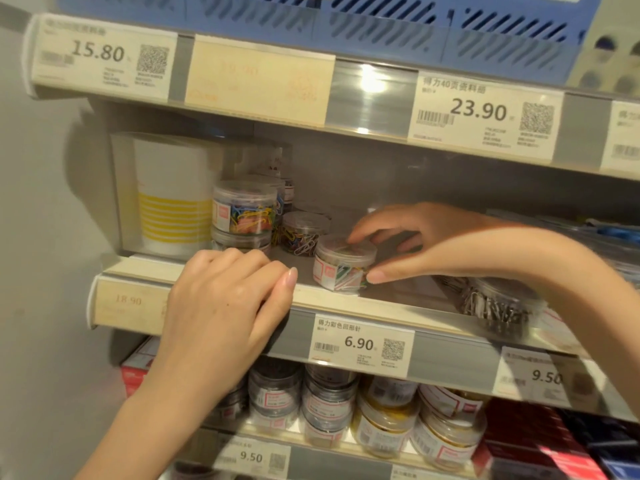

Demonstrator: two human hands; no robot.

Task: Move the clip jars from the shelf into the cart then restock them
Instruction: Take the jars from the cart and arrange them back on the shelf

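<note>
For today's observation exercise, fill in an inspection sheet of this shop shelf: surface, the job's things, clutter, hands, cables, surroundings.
Surface: middle shelf, pale, with a 6.90 price tag on its front edge.
Job's things: front clip jar of coloured clips stands upright near the edge; stacked jars and another jar behind it to the left.
Clutter: white and yellow box at the left; silver clips jar at the right, blurred.
Hands: right hand grips the front clip jar by thumb and fingers; left hand rests on the shelf edge, holding nothing.
Cables: nothing seen.
Surroundings: lower shelf jars; blue baskets above.
</note>
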